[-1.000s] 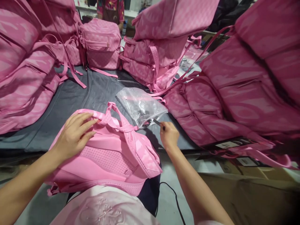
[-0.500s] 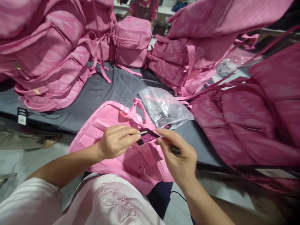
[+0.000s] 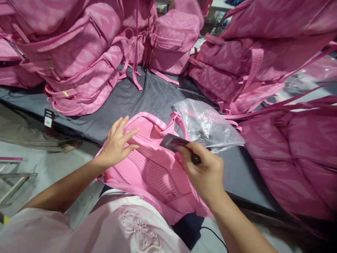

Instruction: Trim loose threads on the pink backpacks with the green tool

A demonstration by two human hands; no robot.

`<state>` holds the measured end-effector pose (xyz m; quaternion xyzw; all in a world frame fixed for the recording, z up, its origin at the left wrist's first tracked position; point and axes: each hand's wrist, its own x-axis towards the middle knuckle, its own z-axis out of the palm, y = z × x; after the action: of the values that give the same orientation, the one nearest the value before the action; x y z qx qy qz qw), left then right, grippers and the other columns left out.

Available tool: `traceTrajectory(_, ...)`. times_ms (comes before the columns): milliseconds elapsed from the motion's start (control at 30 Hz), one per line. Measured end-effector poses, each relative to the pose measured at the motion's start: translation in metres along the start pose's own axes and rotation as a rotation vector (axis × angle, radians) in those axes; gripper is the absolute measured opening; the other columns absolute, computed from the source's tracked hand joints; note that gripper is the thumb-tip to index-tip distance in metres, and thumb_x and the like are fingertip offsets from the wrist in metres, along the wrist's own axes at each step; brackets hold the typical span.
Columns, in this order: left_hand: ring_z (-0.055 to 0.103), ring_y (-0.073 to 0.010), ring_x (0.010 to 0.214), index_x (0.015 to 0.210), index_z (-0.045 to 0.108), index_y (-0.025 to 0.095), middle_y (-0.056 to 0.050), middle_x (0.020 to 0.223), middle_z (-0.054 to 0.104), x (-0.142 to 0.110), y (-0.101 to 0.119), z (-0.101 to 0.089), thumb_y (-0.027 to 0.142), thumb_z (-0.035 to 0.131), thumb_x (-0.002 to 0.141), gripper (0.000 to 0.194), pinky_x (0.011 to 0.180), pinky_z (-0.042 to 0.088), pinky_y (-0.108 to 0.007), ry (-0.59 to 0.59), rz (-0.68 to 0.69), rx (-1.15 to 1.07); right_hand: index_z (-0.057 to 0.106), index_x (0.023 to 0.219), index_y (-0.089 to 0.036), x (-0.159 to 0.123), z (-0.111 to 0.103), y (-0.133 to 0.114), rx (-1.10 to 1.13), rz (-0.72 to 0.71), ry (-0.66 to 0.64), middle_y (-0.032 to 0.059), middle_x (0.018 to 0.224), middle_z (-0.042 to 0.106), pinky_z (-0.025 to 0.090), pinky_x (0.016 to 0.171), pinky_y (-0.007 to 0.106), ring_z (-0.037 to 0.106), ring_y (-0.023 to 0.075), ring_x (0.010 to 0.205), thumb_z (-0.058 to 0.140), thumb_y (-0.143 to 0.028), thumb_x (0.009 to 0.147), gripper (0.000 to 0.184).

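A pink backpack (image 3: 158, 172) leans against my body at the table's front edge, its perforated back panel and straps facing up. My left hand (image 3: 118, 142) rests at its upper left side, fingers spread, holding nothing. Over the backpack's top, my right hand (image 3: 202, 168) pinches a dark hang tag (image 3: 173, 142), which is blurred. A small black round-ended tool (image 3: 196, 159) pokes out of the same hand; the rest of it is hidden by the fingers. Just beyond the tag lies a clear plastic bag (image 3: 207, 123).
Stacks of pink backpacks stand on the dark-covered table (image 3: 147, 95): a left stack (image 3: 79, 59), a back one (image 3: 171, 42) and a right one (image 3: 289, 151). A black tag (image 3: 48, 118) hangs off the left stack. A metal frame (image 3: 15, 182) stands on the floor at left.
My left hand has let go of the hang tag, moved left and spread its fingers onto the backpack. My right hand keeps the tag, now turned. The view has shifted left.
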<state>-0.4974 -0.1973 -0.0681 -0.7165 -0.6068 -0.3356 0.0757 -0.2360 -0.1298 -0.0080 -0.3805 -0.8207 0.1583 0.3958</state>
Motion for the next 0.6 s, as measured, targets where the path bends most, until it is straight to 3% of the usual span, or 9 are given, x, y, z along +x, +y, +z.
traceTrajectory(100,0.043,-0.0353,0.144,0.122,0.068,0.020,-0.019,0.162,0.034,-0.005,-0.016,-0.001,0.038,0.068,0.092,0.035,0.110,0.046,-0.057,-0.108,-0.034,-0.081,0.066,0.093,-0.021,0.012,0.018,-0.003,-0.076,-0.188,-0.037,0.0013,0.078,0.071,0.049,0.060,0.023,0.066,0.0139,0.066,0.055,-0.012,0.094,0.014)
traceTrajectory(167,0.042,-0.0340,0.145,0.118,0.068,0.020,-0.019,0.161,0.035,-0.007,-0.015,-0.001,0.038,0.068,0.092,0.031,0.112,0.044,-0.055,-0.073,-0.029,-0.099,0.064,0.094,-0.020,0.017,0.026,-0.005,-0.076,-0.226,-0.059,0.0018,0.081,0.072,0.050,0.062,0.022,0.068,0.0141,0.069,0.054,-0.008,0.093,0.016)
traceTrajectory(267,0.035,-0.0373,0.149,0.124,0.065,0.019,-0.022,0.159,0.039,-0.004,0.000,-0.003,0.047,0.070,0.090,0.044,0.114,0.039,-0.059,0.042,-0.017,-0.073,0.062,0.092,-0.020,0.019,0.029,-0.008,-0.043,-0.230,-0.068,0.0019,0.082,0.071,0.051,0.063,0.023,0.068,0.0142,0.071,0.056,-0.007,0.092,0.014)
traceTrajectory(333,0.046,-0.0344,0.140,0.119,0.067,0.019,-0.020,0.146,0.055,0.005,0.015,-0.007,0.054,0.071,0.087,0.048,0.111,0.040,-0.054,0.141,-0.012,-0.114,0.062,0.094,-0.021,0.018,0.027,-0.011,-0.009,-0.245,-0.084,0.0019,0.082,0.071,0.053,0.065,0.023,0.069,0.0142,0.072,0.056,-0.007,0.094,0.015)
traceTrajectory(400,0.062,-0.0245,0.116,0.102,0.070,0.022,-0.010,0.116,0.073,0.016,0.028,-0.009,0.049,0.072,0.089,0.030,0.103,0.045,-0.044,0.205,0.013,-0.232,0.063,0.097,-0.021,0.017,0.026,-0.016,0.051,-0.266,-0.118,0.0036,0.088,0.073,0.056,0.071,0.026,0.072,0.0157,0.081,0.054,-0.006,0.095,0.017)
traceTrajectory(500,0.067,-0.0157,0.091,0.084,0.069,0.024,0.001,0.085,0.075,0.030,0.038,-0.009,0.034,0.070,0.093,0.013,0.089,0.047,-0.036,0.251,0.082,-0.417,0.065,0.104,-0.020,0.016,0.023,-0.022,0.152,-0.251,-0.178,0.0060,0.098,0.075,0.059,0.077,0.028,0.073,0.0171,0.093,0.052,-0.005,0.096,0.022)
traceTrajectory(600,0.067,-0.0163,0.090,0.084,0.070,0.024,0.001,0.085,0.076,0.032,0.038,-0.005,0.033,0.072,0.092,0.012,0.087,0.049,-0.036,0.269,0.123,-0.501,0.067,0.102,-0.020,0.012,0.021,-0.023,0.163,-0.267,-0.197,0.0034,0.088,0.074,0.056,0.068,0.024,0.071,0.0139,0.079,0.051,-0.003,0.095,0.024)
